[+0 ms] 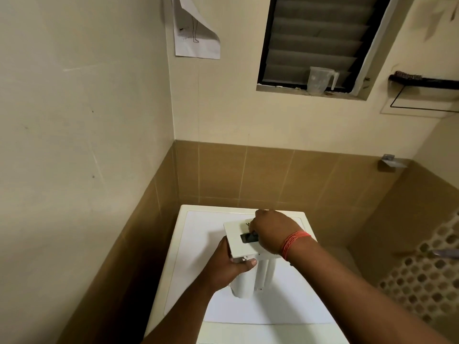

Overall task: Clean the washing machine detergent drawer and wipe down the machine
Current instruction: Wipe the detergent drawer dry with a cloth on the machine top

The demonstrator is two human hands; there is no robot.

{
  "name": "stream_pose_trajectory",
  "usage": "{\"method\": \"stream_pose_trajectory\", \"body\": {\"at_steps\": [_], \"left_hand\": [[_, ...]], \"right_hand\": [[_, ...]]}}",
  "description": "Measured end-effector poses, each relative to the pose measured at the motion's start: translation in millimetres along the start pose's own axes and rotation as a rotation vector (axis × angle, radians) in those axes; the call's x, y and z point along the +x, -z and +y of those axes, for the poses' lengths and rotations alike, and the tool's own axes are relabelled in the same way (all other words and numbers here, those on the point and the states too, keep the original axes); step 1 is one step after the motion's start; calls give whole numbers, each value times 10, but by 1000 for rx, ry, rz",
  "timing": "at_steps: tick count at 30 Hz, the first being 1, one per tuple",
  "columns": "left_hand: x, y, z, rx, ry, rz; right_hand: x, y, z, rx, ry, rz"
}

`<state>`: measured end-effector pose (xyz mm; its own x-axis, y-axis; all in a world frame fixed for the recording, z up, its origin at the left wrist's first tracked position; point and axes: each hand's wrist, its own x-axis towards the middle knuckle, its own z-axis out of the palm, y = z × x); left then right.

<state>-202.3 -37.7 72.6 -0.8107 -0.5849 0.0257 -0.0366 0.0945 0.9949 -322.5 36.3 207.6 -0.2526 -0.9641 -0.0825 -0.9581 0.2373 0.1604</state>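
2 hands are busy over the top of the washing machine (196,269), and the head view is the only 1 on offer. The detergent drawer (244,247) is out of its slot, held above the white lid with its front panel tipped up toward the person. The left hand (223,265) is wrapped closed around the drawer's side, thumb across the compartment wall, likely to steady it. The right hand (269,232), a red thread at the wrist, is curled shut against the panel beside its dark handle recess; whether it pinches a cloth I cannot tell. A clear jug (319,80) sits on the window ledge, well apart.
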Motion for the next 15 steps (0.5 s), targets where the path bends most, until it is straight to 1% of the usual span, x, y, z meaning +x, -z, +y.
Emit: {"method": "stream_pose_trajectory", "body": {"at_steps": [3,6,8,10,12,13,15], "left_hand": [[8,8,-1,-16,10,11],[5,12,-26,1,13,13],[3,10,-25,-8,14,4],[5,21,-46,-28,25,0],[8,22,-38,-30,33,11],[25,16,-50,-31,25,8],[46,-1,10,-14,35,-2]], "right_hand": [[-101,0,-89,63,60,69],[-274,-21,-3,130,49,127],[-398,-3,168,128,-16,131],[-486,14,351,69,-130,118],[-519,7,397,101,-195,130],[-524,-8,339,138,-181,143],[-542,-43,81,283,-85,175]]}}
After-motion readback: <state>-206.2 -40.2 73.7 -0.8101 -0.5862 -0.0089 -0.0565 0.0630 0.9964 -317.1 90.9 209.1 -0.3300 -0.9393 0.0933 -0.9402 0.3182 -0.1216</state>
